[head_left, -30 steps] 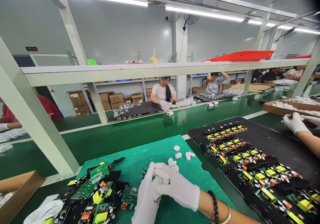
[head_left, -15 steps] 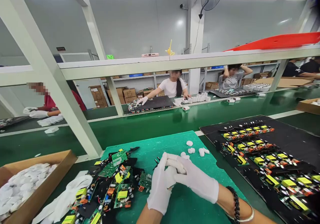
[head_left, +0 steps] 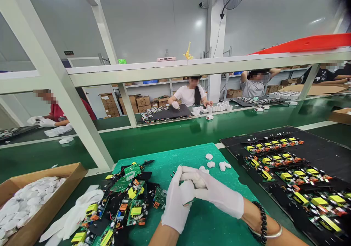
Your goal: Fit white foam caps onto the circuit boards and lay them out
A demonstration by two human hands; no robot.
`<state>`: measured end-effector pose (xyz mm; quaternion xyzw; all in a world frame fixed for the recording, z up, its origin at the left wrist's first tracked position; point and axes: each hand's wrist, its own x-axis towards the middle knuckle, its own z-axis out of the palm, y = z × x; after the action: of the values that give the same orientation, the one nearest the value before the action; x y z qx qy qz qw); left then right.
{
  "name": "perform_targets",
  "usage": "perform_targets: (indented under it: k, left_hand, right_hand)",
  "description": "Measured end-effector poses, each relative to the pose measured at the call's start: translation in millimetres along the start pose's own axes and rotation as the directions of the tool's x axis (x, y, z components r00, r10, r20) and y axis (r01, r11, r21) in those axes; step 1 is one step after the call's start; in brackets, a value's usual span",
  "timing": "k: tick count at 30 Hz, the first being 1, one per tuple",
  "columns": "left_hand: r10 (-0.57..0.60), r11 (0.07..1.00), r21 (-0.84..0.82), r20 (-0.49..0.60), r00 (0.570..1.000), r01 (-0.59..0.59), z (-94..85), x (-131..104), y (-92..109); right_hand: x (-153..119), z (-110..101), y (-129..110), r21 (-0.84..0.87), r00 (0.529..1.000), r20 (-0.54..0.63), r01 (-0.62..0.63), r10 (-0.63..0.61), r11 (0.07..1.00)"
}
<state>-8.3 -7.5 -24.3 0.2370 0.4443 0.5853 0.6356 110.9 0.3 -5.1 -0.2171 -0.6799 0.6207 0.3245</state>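
Both my hands wear white gloves and meet above the green mat (head_left: 219,224). My left hand (head_left: 174,206) is wrapped round a smooth white piece (head_left: 187,192) with a rounded face; a thin darker edge shows at its lower end. The bent fingers of my right hand (head_left: 221,193) press at the piece's upper right side, covering part of it. Just left of my left hand lies a circuit board (head_left: 159,196) with dark prongs nearby. Beyond my fingers, several small white pieces (head_left: 211,164) rest on the mat.
Piled circuit boards (head_left: 135,211) with yellow parts lie left, beside white gloves (head_left: 74,215) and a cardboard box (head_left: 61,191) of white pieces. At right, a black board (head_left: 323,147) carries rows of circuit boards. A slanted post (head_left: 74,110) stands ahead; co-workers sit across the green belt (head_left: 175,136).
My hands have turned the white piece, so more of its rounded face shows between them. Across the belt, a co-worker's gloved hand has moved right over a black board. The view has shifted slightly.
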Motion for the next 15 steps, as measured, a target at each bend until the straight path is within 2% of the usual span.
perform_targets:
  k: [3,6,10,13,15]
  left_hand:
    - [0.030,0.999,-0.019,0.006,1.000,-0.030,0.9,-2.2,1.1]
    - [0.063,0.998,-0.018,0.036,0.997,-0.063,1.1,-2.6,1.9]
    - [0.062,0.998,-0.015,0.027,0.998,-0.062,1.4,-4.2,4.0]
    - [0.100,0.995,-0.013,0.026,0.995,-0.099,1.2,-11.0,7.7]
    - [0.130,0.991,-0.011,0.028,0.991,-0.130,1.3,-17.5,10.7]
  right_hand:
    - [-3.9,2.4,7.3,-0.098,0.995,-0.091,-0.037,0.028,0.994]
    - [-6.8,3.7,8.9,-0.150,0.996,-0.093,-0.030,0.016,0.988]
    - [-6.5,2.0,5.0,0.039,0.999,-0.030,0.033,-0.032,0.999]
    - [-4.7,-0.5,5.4,0.175,0.997,-0.073,0.045,-0.033,0.984]
    - [-3.4,-1.2,7.9,0.186,0.993,-0.118,0.022,0.000,0.982]
